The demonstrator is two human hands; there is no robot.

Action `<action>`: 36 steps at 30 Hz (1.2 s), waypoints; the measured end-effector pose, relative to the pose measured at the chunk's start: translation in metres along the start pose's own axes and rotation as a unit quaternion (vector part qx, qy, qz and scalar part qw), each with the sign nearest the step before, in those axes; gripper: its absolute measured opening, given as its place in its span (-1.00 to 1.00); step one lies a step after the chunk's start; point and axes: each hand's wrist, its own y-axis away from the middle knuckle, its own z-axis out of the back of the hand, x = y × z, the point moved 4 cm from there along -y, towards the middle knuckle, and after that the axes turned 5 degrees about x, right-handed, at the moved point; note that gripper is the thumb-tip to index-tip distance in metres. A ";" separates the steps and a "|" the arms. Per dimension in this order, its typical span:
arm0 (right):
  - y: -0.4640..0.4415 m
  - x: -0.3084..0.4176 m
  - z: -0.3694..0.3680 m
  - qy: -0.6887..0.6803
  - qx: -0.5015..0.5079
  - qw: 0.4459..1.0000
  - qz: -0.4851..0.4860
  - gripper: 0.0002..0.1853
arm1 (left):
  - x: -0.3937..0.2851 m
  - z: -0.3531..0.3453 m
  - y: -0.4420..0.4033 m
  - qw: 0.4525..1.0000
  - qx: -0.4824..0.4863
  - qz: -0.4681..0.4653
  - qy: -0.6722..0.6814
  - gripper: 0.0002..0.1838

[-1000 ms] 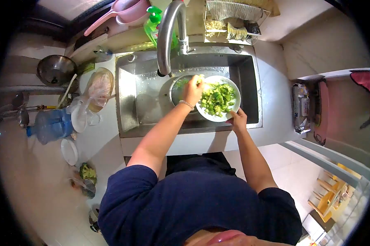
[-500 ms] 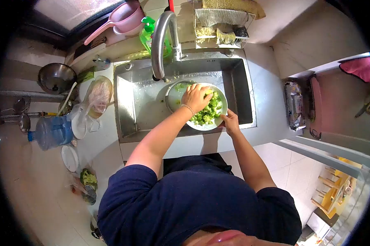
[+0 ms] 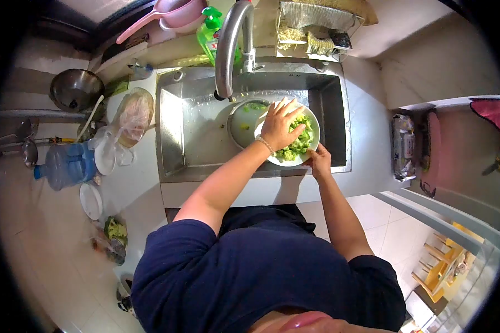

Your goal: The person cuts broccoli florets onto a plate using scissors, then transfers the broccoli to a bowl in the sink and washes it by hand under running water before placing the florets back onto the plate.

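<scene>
A white bowl with green broccoli florets in it is over the sink. My right hand is closed on its near right rim, thumb at the edge. My left hand lies across the left part of the bowl, fingers stretched out and apart, palm over the florets. It hides part of the broccoli, and whether it presses on the pieces I cannot tell. Beneath the bowl, a round metal basin stands in the sink with a few green bits inside.
The steel sink has a curved faucet above it. Behind stand a green soap bottle and a wire rack. On the left counter are a plastic-wrapped item, a blue jug and a white lid.
My left hand's fingers have spread wider and straightened over the bowl. The view has shifted slightly; my right hand keeps its hold on the rim.
</scene>
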 end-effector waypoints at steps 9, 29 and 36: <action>-0.016 -0.021 0.032 -0.054 -0.061 0.997 0.017 -0.70 | 0.258 -0.092 0.126 0.879 -0.049 0.458 0.125 -0.48; -0.009 -0.036 0.060 -0.039 -0.118 0.992 0.022 -0.72 | 0.235 -0.218 0.084 0.823 0.004 0.473 0.316 -0.57; -0.006 -0.039 0.060 -0.031 -0.132 0.991 0.017 -0.70 | 0.268 -0.246 0.101 0.780 -0.071 0.497 0.373 -0.62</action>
